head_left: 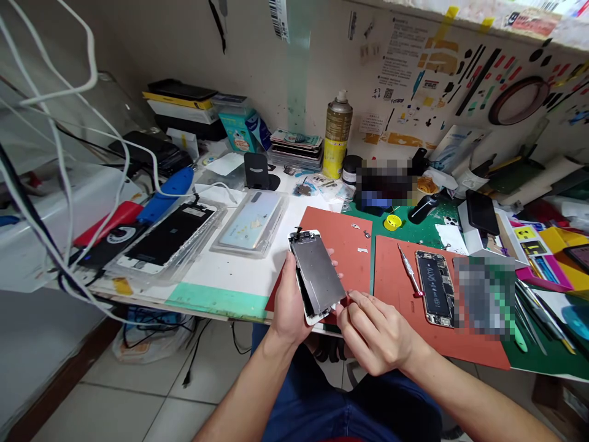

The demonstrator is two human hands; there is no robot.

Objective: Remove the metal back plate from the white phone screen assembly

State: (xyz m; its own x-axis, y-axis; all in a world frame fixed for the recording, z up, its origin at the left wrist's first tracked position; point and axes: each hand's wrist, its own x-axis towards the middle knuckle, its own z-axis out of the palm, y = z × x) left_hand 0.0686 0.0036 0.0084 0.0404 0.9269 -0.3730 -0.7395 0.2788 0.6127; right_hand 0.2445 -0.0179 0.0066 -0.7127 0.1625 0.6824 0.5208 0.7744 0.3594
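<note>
A phone screen assembly (318,273) with a white frame and a grey metal back plate lies tilted in my left hand (291,294). My left thumb presses its left edge, and the fingertips show along the far side. The plate sits askew over the frame. At the lower right corner of the assembly, my right hand (375,328) has its thumb and forefinger pinched together; what is between them is too small to make out. To the right, an opened phone body (434,287) with its battery showing rests on the red mat (396,319), beside a slim screwdriver (408,267).
Small metal parts (362,250) lie on the other red mat (313,224). Left are a boxed phone (251,221), another screen (172,233) and hanging white cables (64,153). A spray can (337,135) stands behind. Tweezers and tools (543,313) lie far right.
</note>
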